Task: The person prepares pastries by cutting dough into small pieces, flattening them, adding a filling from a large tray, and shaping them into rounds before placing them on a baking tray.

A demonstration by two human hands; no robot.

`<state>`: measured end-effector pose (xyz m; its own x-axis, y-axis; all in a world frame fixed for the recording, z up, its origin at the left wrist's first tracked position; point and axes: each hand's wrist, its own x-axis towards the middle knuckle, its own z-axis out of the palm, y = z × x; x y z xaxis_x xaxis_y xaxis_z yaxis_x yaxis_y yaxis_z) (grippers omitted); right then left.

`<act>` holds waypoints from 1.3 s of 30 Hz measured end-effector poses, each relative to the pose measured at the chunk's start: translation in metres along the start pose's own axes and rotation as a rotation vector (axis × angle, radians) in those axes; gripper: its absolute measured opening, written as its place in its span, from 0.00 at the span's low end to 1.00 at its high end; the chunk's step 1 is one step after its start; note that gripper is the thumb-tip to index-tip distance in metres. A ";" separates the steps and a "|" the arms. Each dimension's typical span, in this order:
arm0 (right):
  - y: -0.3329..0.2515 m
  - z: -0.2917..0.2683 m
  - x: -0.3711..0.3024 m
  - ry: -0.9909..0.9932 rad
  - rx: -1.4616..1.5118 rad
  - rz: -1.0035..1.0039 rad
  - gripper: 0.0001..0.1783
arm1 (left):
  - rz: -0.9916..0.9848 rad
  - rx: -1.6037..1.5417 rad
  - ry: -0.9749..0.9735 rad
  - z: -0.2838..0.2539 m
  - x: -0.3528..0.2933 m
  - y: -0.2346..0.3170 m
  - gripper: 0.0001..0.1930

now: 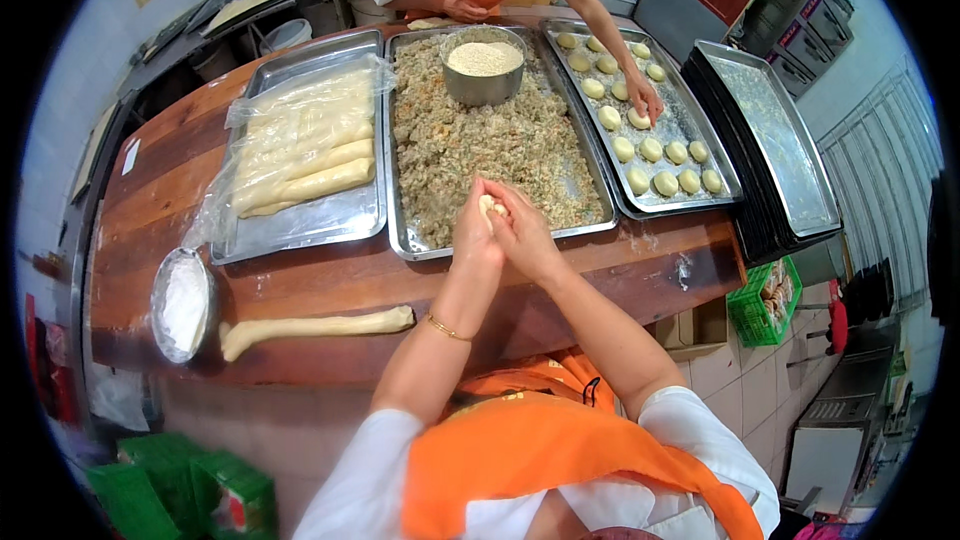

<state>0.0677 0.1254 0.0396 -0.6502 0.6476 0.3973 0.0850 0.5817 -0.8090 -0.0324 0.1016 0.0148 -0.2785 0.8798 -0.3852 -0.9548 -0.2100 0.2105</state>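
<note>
Over the near edge of a tray of crumbly filling (430,160), both my hands are cupped together. My left hand (475,237) and my right hand (525,237) close around a small piece of pale dough (488,204), mostly hidden by the fingers. Below them to the left, a long dough rope (320,328) lies on the wooden table (270,285). Thicker dough rolls (310,140), partly covered with clear plastic, fill the tray on the left. Within the filling tray stands a round metal pan (485,93) of pale grains or seeds.
A metal bowl of white flour (185,302) stands at the table's left edge. Across the table, a person's hand (643,105) touches a dough ball on the right tray (690,202). Stacked trays (770,130) sit farther right. A green crate (765,305) is on the floor.
</note>
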 end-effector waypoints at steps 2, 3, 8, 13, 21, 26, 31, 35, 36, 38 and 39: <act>-0.010 -0.006 0.003 -0.095 0.187 0.128 0.24 | -0.042 -0.073 0.001 0.001 -0.001 0.002 0.16; -0.006 -0.010 0.007 0.000 0.298 0.102 0.24 | -0.075 -0.103 0.018 0.006 -0.004 0.004 0.16; 0.006 -0.005 0.023 0.344 0.006 -0.166 0.30 | -0.056 -0.103 0.003 0.017 -0.012 0.000 0.14; 0.003 -0.040 0.020 0.396 -0.947 -0.215 0.25 | -0.034 -0.233 -0.073 0.023 -0.027 0.025 0.19; -0.010 -0.012 0.010 -0.115 0.235 0.171 0.39 | -0.082 -0.046 -0.007 -0.002 -0.017 0.003 0.17; -0.013 0.009 0.002 -0.067 -0.083 -0.016 0.33 | 0.005 -0.058 -0.072 -0.067 0.046 -0.015 0.15; -0.011 -0.006 0.009 0.020 0.554 0.356 0.31 | -0.078 0.048 -0.200 0.022 -0.046 0.015 0.15; -0.028 -0.015 0.016 -0.066 0.941 0.422 0.34 | -0.021 0.148 -0.295 0.000 -0.042 0.016 0.17; -0.023 -0.009 0.013 -0.101 0.646 0.360 0.34 | -0.005 0.170 -0.251 -0.002 -0.039 0.012 0.17; -0.018 0.000 0.007 -0.111 0.517 0.261 0.35 | -0.004 0.184 -0.257 -0.008 -0.036 0.012 0.14; -0.017 0.003 0.003 -0.118 0.452 0.212 0.36 | -0.002 0.189 -0.260 -0.010 -0.034 0.011 0.13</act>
<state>0.0619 0.1160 0.0534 -0.7368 0.6533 0.1739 -0.0939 0.1559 -0.9833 -0.0344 0.0648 0.0216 -0.2176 0.9646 -0.1488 -0.9120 -0.1467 0.3830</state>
